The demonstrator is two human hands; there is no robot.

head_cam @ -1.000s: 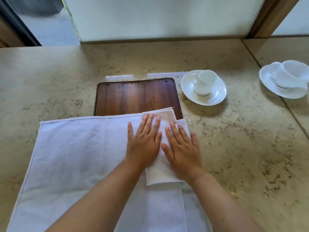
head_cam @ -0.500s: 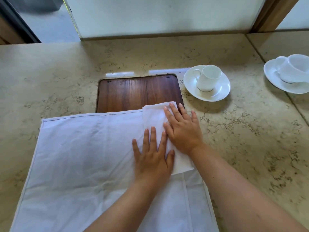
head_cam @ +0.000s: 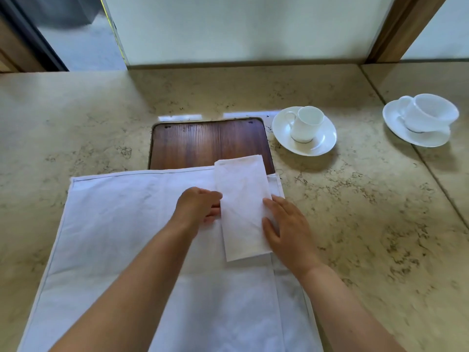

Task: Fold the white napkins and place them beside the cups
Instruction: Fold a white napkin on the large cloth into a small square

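Head view. Folded white napkin (head_cam: pixel 242 207) lying lengthwise on a larger spread white cloth (head_cam: pixel 121 232), far end overlapping a wooden board (head_cam: pixel 203 143) set in the stone surface (head_cam: pixel 355 224). Left hand (head_cam: pixel 200 207) at the napkin's left edge, fingers curled and tucked under it. Right hand (head_cam: pixel 286 224) at its right edge, fingers slipped beneath. Nearer cup (head_cam: pixel 305 124) on a saucer (head_cam: pixel 322 146) just beyond the board's right corner; second cup (head_cam: pixel 429 111) on another saucer (head_cam: pixel 396 125) farther right.
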